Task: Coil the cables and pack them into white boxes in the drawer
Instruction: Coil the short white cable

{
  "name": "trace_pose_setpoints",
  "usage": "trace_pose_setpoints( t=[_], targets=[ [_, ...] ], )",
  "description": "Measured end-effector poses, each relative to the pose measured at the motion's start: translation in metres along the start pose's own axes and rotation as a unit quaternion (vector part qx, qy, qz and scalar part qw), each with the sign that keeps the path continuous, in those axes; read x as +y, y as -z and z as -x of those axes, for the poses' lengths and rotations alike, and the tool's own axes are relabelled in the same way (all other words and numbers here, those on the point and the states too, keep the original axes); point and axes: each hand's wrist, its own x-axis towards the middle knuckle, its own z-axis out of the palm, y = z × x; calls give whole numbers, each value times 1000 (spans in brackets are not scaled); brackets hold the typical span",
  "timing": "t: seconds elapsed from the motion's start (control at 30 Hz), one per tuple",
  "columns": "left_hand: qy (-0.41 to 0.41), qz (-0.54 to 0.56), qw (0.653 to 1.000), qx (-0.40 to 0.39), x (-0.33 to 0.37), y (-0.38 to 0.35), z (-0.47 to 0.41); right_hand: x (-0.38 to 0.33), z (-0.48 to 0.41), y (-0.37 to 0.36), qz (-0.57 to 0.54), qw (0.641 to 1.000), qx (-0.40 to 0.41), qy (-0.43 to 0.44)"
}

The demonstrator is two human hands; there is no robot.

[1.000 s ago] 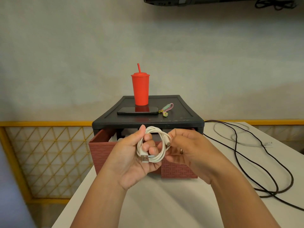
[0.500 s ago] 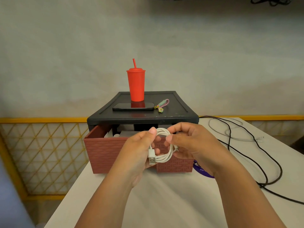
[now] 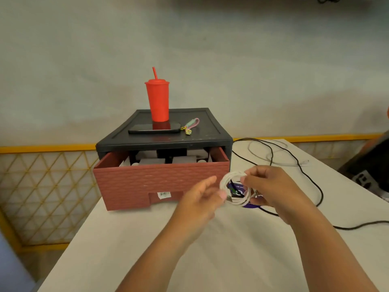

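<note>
Left hand (image 3: 201,200) first: my fingers are loose and spread, not curled round anything, and the thumb tip just touches the lower left edge of the coiled white cable (image 3: 237,202), near its plug. That coil hangs in the air above the white table (image 3: 221,256), just off the right corner of the drawer front. My right hand (image 3: 271,191) grips it, thumb and fingers pinching the loops on the coil's right side. Through the ring I can see a purple object (image 3: 251,205) lying on the table beneath, too hidden to name.

Across the scene from the left: a yellow lattice railing (image 3: 42,186) runs behind the table. Next stands the black cabinet (image 3: 164,141), its brick-patterned reddish drawer (image 3: 160,180) pulled out, a barcode sticker (image 3: 163,194) low on the front. Inside the drawer sit white boxes (image 3: 196,153), only their tops showing over the rim. On the cabinet's top stand a red tumbler (image 3: 158,102) with a straw, a dark phone (image 3: 154,130) lying flat just in front of it, and a small pink and green strap (image 3: 190,125) to its right. Right of the cabinet, a pale cable (image 3: 280,162) and a black cable (image 3: 311,181) sprawl uncoiled on the table, crossing each other. At the far right edge is a dark object (image 3: 368,165), cut off by the frame.
</note>
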Motion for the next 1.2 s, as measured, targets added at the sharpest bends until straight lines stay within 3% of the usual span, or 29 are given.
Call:
trace_pose_setpoints(
  t=[0.13, 0.43, 0.57, 0.7, 0.93, 1.1, 1.2],
  targets=[
    [-16, -109, 992, -61, -43, -38, -1, 46, 6, 12, -7, 998, 10, -63],
    [11, -200, 979, -50, -73, -91, -7, 105, 5, 35, 70, 990, 28, -118],
    [24, -224, 973, -44, -71, -97, -7, 110, 1, 38, 144, 983, 41, -103],
    [30, -234, 971, -45, -65, -99, -6, 109, 1, 39, 231, 968, 42, -86],
    [95, -208, 973, -42, -67, -98, -8, 111, 0, 45, 213, 972, 44, -93],
    [110, -163, 981, -3, -66, -74, -7, 111, -2, 46, 226, 963, 114, -96],
    [75, -147, 984, 62, -56, -45, -7, 106, -3, 39, 281, 941, 182, -46]
  ],
)
